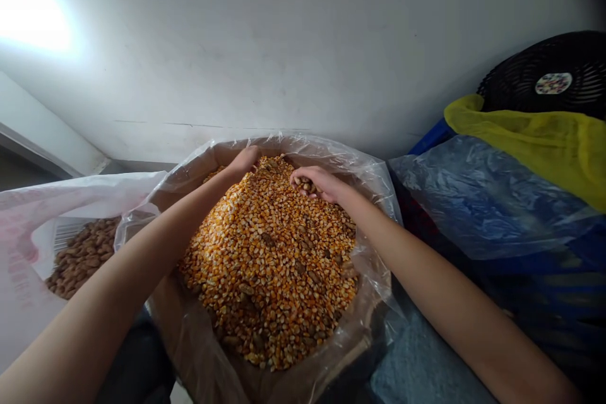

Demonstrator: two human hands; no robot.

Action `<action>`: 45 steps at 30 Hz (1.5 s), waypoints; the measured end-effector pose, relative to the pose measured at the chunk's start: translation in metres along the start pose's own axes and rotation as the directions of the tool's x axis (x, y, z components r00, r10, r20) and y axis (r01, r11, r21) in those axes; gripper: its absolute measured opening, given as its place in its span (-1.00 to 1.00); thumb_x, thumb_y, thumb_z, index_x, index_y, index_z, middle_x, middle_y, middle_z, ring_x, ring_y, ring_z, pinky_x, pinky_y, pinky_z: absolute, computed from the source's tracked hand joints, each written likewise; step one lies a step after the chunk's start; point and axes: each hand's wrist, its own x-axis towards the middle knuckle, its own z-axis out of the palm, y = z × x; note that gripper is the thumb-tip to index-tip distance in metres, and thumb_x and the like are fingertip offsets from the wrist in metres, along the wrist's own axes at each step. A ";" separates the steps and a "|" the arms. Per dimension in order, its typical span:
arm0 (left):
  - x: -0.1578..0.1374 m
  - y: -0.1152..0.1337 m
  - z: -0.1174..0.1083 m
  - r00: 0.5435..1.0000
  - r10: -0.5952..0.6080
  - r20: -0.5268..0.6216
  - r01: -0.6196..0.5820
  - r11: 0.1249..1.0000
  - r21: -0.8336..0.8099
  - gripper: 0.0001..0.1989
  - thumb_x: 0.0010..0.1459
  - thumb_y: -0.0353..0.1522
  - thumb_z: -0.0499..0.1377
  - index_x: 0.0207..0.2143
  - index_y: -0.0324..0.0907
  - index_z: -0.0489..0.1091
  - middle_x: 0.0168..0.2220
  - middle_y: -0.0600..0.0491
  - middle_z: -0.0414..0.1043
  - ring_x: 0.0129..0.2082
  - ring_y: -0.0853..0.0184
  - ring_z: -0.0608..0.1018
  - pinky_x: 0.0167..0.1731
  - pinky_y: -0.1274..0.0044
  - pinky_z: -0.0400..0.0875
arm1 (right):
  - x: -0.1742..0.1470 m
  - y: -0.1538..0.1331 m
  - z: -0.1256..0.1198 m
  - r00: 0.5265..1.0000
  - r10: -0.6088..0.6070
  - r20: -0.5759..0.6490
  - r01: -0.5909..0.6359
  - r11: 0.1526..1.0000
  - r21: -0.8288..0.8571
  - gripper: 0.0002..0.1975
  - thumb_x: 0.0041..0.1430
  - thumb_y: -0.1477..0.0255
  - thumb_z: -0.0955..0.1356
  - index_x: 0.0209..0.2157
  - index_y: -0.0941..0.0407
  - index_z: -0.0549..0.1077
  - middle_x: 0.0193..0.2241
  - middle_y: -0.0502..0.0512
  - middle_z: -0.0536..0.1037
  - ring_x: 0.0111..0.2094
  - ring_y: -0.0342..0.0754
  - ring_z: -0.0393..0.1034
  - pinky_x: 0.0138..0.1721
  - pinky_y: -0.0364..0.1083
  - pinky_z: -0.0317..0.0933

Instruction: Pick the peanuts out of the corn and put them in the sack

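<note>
A large sack (326,360) lined with clear plastic holds loose orange corn kernels (279,233). Unshelled peanuts (245,290) lie scattered among the kernels. Over the far right of the corn, my right hand (324,182) is curled around several peanuts in their shells, which show between its fingers. My left hand (246,159) reaches to the far side of the sack, down at the corn's surface. Its fingers look curled, their tips mostly hidden, so what they hold cannot be made out.
On the left stands a white and pink bag (23,265) with many brown peanuts (88,252) inside. A pale wall (293,44) rises right behind the sack. To the right are a black fan (544,69), yellow mesh cloth (534,145) and clear plastic sheeting (487,202) over blue crates.
</note>
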 end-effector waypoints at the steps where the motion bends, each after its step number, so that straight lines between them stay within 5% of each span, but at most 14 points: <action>1: 0.001 -0.001 -0.007 0.997 -0.071 -0.039 0.066 0.990 -0.127 -0.71 0.04 -0.20 -0.10 -0.56 -0.21 0.19 -0.64 0.12 0.14 -0.66 0.47 0.24 -0.63 0.59 0.16 | -0.002 0.001 -0.001 1.000 0.004 -0.021 -0.009 0.978 -0.208 -0.81 -0.13 0.32 0.26 -0.63 0.16 0.32 -0.68 -0.02 0.31 -0.70 -0.25 0.09 -0.70 -0.23 -0.15; 5: 0.002 -0.010 -0.023 0.978 -0.149 -0.144 0.142 0.988 -0.063 -0.71 0.05 -0.21 -0.08 -0.58 -0.20 0.17 -0.67 0.14 0.09 -0.71 0.49 0.18 -0.67 0.60 0.11 | -0.013 0.010 -0.001 0.998 0.068 0.000 -0.042 0.616 -0.786 -0.81 -0.24 0.43 0.34 -0.79 0.16 0.31 -0.80 -0.04 0.27 -0.73 -0.23 0.08 -0.66 -0.19 -0.10; 10: 0.000 -0.022 -0.024 0.998 0.053 -0.042 -0.033 0.925 0.379 -0.82 -0.09 -0.30 0.11 -0.39 -0.17 0.35 -0.46 0.06 0.36 -0.46 0.36 0.37 -0.41 0.56 0.21 | -0.020 0.016 0.021 0.964 0.192 0.182 0.084 0.428 -0.900 -0.89 -0.21 0.44 0.31 -0.64 0.16 0.46 -0.65 0.09 0.45 -0.65 -0.11 0.26 -0.64 -0.16 0.03; 16: -0.008 -0.016 -0.022 0.962 0.061 0.267 -0.257 0.537 0.803 -0.72 0.05 -0.27 -0.05 -0.19 -0.07 0.30 -0.19 0.03 0.39 -0.24 0.24 0.41 -0.25 0.48 0.23 | -0.021 0.017 0.043 0.986 0.137 0.090 0.064 0.190 -0.980 -0.75 -0.21 0.49 0.32 -0.39 0.25 0.51 -0.40 0.34 0.50 -0.39 0.08 0.39 -0.45 -0.09 0.20; 20: -0.007 -0.019 -0.020 0.978 -0.001 0.208 -0.162 0.623 0.766 -0.74 0.03 -0.28 -0.01 -0.21 -0.10 0.30 -0.20 0.02 0.38 -0.23 0.23 0.40 -0.23 0.45 0.24 | -0.024 0.015 0.041 0.962 0.241 0.126 0.090 0.152 -0.984 -0.71 -0.21 0.47 0.31 -0.36 0.26 0.51 -0.39 0.31 0.51 -0.37 0.09 0.39 -0.44 -0.09 0.20; 23: -0.003 -0.023 -0.017 0.992 -0.025 0.121 -0.068 0.714 0.697 -0.76 0.00 -0.29 0.02 -0.27 -0.18 0.32 -0.28 -0.03 0.39 -0.27 0.22 0.41 -0.28 0.46 0.26 | -0.024 0.012 0.030 0.936 0.295 0.193 0.113 0.269 -0.957 -0.76 -0.21 0.45 0.32 -0.44 0.26 0.51 -0.46 0.23 0.50 -0.46 0.01 0.37 -0.51 -0.12 0.16; 25: 0.000 -0.021 -0.016 0.997 -0.026 0.077 -0.031 0.755 0.655 -0.75 0.02 -0.26 0.00 -0.30 -0.21 0.30 -0.36 -0.02 0.38 -0.37 0.28 0.41 -0.39 0.51 0.29 | -0.024 0.008 0.019 0.920 0.269 0.284 0.109 0.521 -0.847 -0.77 -0.16 0.38 0.31 -0.47 0.23 0.49 -0.55 0.12 0.47 -0.56 -0.12 0.30 -0.57 -0.17 0.10; 27: 0.001 -0.014 -0.019 0.998 -0.052 0.028 0.037 0.920 0.389 -0.77 0.04 -0.26 -0.04 -0.37 -0.24 0.28 -0.50 0.02 0.33 -0.53 0.38 0.37 -0.56 0.58 0.26 | -0.026 0.002 0.010 0.914 0.190 0.358 0.058 0.813 -0.580 -0.75 -0.11 0.30 0.29 -0.45 0.19 0.46 -0.61 0.01 0.40 -0.64 -0.23 0.20 -0.65 -0.23 0.03; 29: 0.002 -0.004 -0.025 0.996 -0.090 0.016 0.091 0.995 -0.030 -0.79 0.05 -0.31 -0.09 -0.49 -0.24 0.23 -0.62 0.08 0.21 -0.66 0.46 0.28 -0.68 0.62 0.19 | -0.029 -0.005 0.004 0.922 0.077 0.380 -0.002 0.981 -0.194 -0.74 -0.08 0.26 0.28 -0.44 0.17 0.41 -0.61 -0.04 0.35 -0.68 -0.28 0.12 -0.72 -0.27 -0.05; 31: 0.001 0.006 -0.030 0.993 -0.104 0.062 0.119 0.921 -0.372 -0.78 0.04 -0.35 -0.14 -0.58 -0.22 0.17 -0.67 0.10 0.13 -0.71 0.48 0.22 -0.73 0.63 0.14 | -0.033 -0.011 0.003 0.929 -0.055 0.366 -0.011 0.984 0.177 -0.76 -0.08 0.27 0.28 -0.48 0.17 0.37 -0.59 -0.05 0.34 -0.69 -0.31 0.09 -0.78 -0.30 -0.13; 34: -0.001 0.014 -0.029 0.984 -0.103 0.148 0.161 0.871 -0.464 -0.71 0.06 -0.29 -0.21 -0.60 -0.20 0.13 -0.66 0.09 0.14 -0.73 0.48 0.21 -0.76 0.62 0.10 | -0.036 -0.016 0.002 0.925 -0.208 0.318 0.005 0.844 0.537 -0.81 -0.11 0.32 0.29 -0.50 0.18 0.34 -0.57 -0.04 0.35 -0.70 -0.32 0.06 -0.81 -0.33 -0.20; 38: -0.003 0.010 -0.011 0.999 -0.038 0.020 0.034 0.983 0.183 -0.62 0.04 -0.11 -0.16 -0.53 -0.20 0.22 -0.58 0.03 0.27 -0.62 0.40 0.35 -0.66 0.58 0.21 | -0.033 -0.014 -0.001 0.952 -0.236 0.194 0.020 0.682 0.731 -0.85 -0.11 0.37 0.29 -0.48 0.17 0.33 -0.56 -0.04 0.39 -0.71 -0.34 0.05 -0.82 -0.36 -0.24; 41: -0.004 0.006 0.003 0.996 0.053 0.070 -0.088 0.704 0.705 -0.66 -0.01 -0.13 -0.02 -0.30 -0.18 0.29 -0.36 -0.04 0.40 -0.31 0.21 0.44 -0.36 0.46 0.30 | -0.028 -0.011 -0.003 0.975 -0.196 0.105 0.051 0.655 0.754 -0.87 -0.08 0.38 0.28 -0.49 0.17 0.32 -0.57 -0.04 0.39 -0.71 -0.33 0.06 -0.81 -0.36 -0.22; 45: -0.005 0.003 0.010 0.980 -0.042 0.196 -0.156 0.452 0.878 -0.60 0.06 -0.17 -0.08 -0.08 -0.14 0.18 -0.18 -0.11 0.38 -0.18 0.12 0.41 -0.24 0.33 0.27 | -0.025 -0.009 0.000 0.978 -0.182 0.104 0.053 0.694 0.718 -0.88 -0.06 0.39 0.28 -0.48 0.17 0.33 -0.56 -0.03 0.39 -0.70 -0.32 0.09 -0.81 -0.35 -0.17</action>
